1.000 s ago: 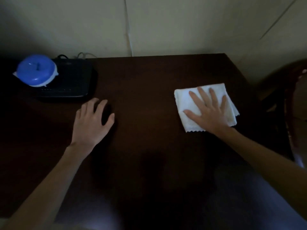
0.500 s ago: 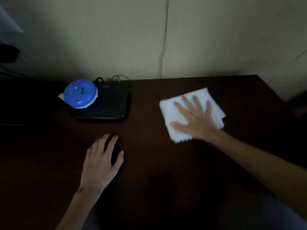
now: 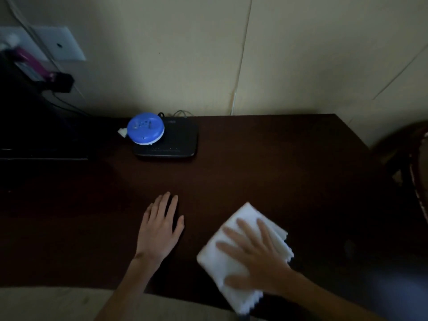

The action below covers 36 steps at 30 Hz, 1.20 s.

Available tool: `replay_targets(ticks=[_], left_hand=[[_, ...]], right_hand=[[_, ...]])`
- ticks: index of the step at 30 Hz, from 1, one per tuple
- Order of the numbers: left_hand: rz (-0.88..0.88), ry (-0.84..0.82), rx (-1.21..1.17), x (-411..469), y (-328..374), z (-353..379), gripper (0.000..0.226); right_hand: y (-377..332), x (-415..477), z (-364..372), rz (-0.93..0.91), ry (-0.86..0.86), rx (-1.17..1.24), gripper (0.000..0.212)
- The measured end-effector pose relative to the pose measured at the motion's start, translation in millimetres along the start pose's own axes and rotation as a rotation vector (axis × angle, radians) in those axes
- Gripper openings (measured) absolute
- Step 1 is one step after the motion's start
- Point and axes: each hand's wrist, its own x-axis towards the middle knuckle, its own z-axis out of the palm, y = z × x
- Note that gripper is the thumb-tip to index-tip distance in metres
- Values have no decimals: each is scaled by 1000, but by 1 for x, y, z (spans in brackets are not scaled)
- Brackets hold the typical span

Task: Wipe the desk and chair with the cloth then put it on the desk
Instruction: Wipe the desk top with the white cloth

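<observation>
Dark wood desk point(image 3: 266, 163) against cream wall point(image 3: 162, 54), right hand point(image 3: 257, 258) flat on white cloth point(image 3: 243, 218), left hand point(image 3: 159, 230) open

Dim room, cream panelled wall point(image 3: 185, 54)

Dark wooden desk point(image 3: 266, 163) against a pale wall, right hand point(image 3: 257, 258) spread flat on a folded white cloth point(image 3: 245, 216) near the front edge, left hand point(image 3: 159, 230) palm-down beside it, blue round container point(image 3: 145, 128) on a black box point(image 3: 176, 140) by the back edge, chair point(image 3: 414, 158) off the right edge
</observation>
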Motion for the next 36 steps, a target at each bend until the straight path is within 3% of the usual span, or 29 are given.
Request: replay_targets(ticks=[3, 7, 13, 17, 24, 29, 31, 36], left_hand=[[19, 70, 21, 12, 3, -3, 65], [12, 174, -27, 51, 2, 4, 52], [-26, 172, -2, 73, 5, 11, 53], [-47, 169, -9, 74, 5, 12, 55], [-120, -2, -66, 65, 26, 0, 63], [35, 75, -75, 36, 42, -19, 51], [67, 61, -94, 26, 51, -21, 48], [112, -28, -114, 8, 75, -6, 50]], right_hand=[[40, 71, -17, 151, 99, 9, 78], [99, 157, -28, 263, 139, 46, 79], [174, 254, -45, 367, 164, 110, 84], [188, 273, -45, 401, 160, 133, 90], [113, 172, -27, 266, 93, 155, 85], [32, 47, -6, 157, 180, 75, 86], [9, 3, 8, 146, 138, 59, 87], [13, -42, 21, 180, 112, 61, 84]])
